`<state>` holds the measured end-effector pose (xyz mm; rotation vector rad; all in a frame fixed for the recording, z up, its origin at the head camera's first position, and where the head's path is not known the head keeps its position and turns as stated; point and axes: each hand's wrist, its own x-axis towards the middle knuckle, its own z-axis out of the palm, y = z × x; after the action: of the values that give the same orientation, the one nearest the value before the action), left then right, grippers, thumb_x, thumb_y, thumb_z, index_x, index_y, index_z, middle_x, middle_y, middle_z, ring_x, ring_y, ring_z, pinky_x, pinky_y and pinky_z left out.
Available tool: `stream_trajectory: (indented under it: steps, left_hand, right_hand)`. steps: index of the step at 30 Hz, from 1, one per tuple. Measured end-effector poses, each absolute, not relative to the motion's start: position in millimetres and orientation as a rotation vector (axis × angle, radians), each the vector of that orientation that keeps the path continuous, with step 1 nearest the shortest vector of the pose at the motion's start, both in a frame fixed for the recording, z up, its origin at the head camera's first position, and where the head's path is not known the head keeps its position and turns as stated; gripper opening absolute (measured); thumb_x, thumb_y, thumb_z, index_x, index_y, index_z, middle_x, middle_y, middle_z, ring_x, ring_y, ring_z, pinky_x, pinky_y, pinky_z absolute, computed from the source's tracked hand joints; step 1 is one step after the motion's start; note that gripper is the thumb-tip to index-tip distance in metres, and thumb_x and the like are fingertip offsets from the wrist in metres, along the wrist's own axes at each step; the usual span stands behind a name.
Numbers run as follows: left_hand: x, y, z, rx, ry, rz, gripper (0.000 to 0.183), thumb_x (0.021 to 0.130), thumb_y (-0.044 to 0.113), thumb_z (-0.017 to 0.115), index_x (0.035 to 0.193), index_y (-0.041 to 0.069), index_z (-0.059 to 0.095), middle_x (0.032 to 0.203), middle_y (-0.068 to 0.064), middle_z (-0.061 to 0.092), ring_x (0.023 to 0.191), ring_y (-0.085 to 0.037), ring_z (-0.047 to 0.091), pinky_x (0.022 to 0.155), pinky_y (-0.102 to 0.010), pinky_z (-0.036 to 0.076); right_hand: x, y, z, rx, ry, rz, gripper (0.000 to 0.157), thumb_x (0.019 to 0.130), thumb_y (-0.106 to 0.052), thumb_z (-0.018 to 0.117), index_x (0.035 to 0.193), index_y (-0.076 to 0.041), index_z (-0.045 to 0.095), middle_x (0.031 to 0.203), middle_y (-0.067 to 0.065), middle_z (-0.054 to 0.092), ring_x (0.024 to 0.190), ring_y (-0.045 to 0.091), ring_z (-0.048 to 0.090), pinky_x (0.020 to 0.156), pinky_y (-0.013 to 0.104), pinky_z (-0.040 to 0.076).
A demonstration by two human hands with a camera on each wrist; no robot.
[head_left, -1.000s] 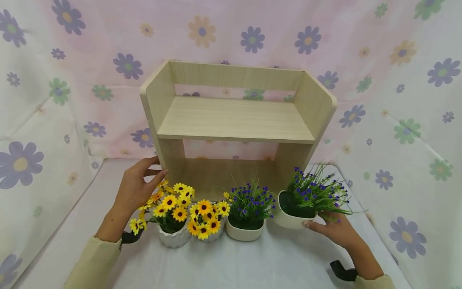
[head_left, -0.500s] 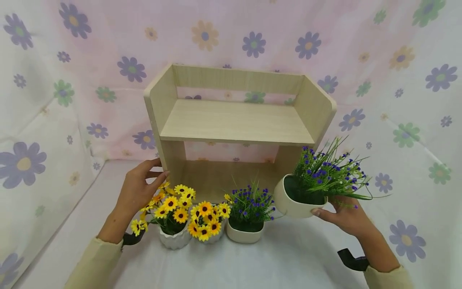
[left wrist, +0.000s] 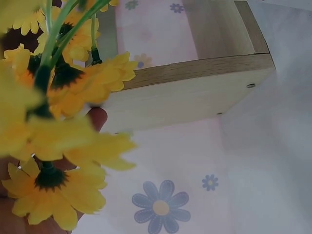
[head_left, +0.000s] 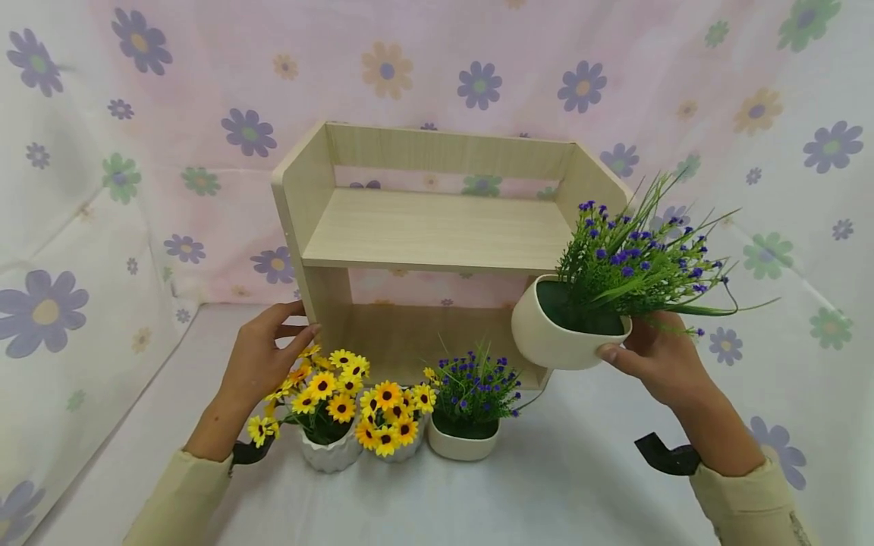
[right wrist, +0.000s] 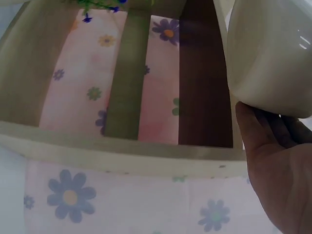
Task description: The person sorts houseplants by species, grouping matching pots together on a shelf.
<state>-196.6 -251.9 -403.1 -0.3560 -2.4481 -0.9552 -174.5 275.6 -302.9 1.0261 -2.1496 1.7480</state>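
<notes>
My right hand (head_left: 665, 360) grips a cream pot of purple flowers (head_left: 570, 326), thumb on its side and fingers underneath. The pot is raised in front of the shelf's right side, tilted, its grassy leaves leaning right. In the right wrist view the pot's smooth wall (right wrist: 270, 58) sits above the fingers. My left hand (head_left: 259, 349) holds the left panel of the wooden two-tier shelf (head_left: 437, 227), thumb at the front edge, other fingers on the outer face. Yellow flowers (left wrist: 63, 195) cover most of that hand in the left wrist view.
A row of pots stands before the shelf: a white pot of yellow flowers (head_left: 331, 455), a second yellow-flowered plant (head_left: 388, 413) and a cream pot of purple flowers (head_left: 464, 446). White cloth (head_left: 437, 508) covers the table. Flower-print cloth (head_left: 437, 45) hangs behind and beside.
My right hand has lifted the purple-flowered pot up and slightly right, from beside the row to the height of the upper board. The left hand stays at the shelf's side.
</notes>
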Motion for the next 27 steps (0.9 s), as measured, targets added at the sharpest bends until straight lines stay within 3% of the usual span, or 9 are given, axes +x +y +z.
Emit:
stream_trajectory:
  steps: [11, 19, 27]
  left_hand:
    - [-196.9, -250.6, -401.1, -0.345, -2.459, -0.971, 0.048, 0.103, 0.018, 0.074, 0.147, 0.006, 0.06, 0.141, -0.019, 0.066, 0.107, -0.042, 0.075, 0.087, -0.06, 0.063]
    - [-197.8, -250.1, -401.5, -0.334, -2.468, -0.981, 0.047, 0.103, 0.019, 0.073, 0.146, 0.006, 0.06, 0.141, -0.018, 0.066, 0.108, -0.042, 0.075, 0.087, -0.059, 0.063]
    - [-197.2, -251.5, -403.1, -0.357, -2.445, -0.982, 0.047, 0.102, 0.018, 0.074, 0.146, 0.005, 0.06, 0.139, -0.018, 0.066, 0.106, -0.041, 0.076, 0.085, -0.056, 0.063]
  right_hand:
    - [-184.7, 255.3, -276.9, 0.985, -2.092, 1.837, 0.068, 0.092, 0.01, 0.072, 0.154, -0.006, 0.05, 0.144, 0.009, 0.061, 0.12, 0.02, 0.068, 0.096, 0.028, 0.061]
    - [-193.7, 239.7, -264.8, 0.843, -2.073, 1.902, 0.069, 0.095, 0.013, 0.064, 0.158, -0.009, 0.046, 0.149, 0.011, 0.057, 0.121, 0.02, 0.067, 0.1, 0.025, 0.058]
    - [-206.4, 226.1, -259.4, 0.698, -2.176, 1.735, 0.064, 0.1, -0.002, 0.07, 0.159, -0.013, 0.047, 0.15, 0.014, 0.056, 0.128, 0.022, 0.063, 0.103, 0.02, 0.054]
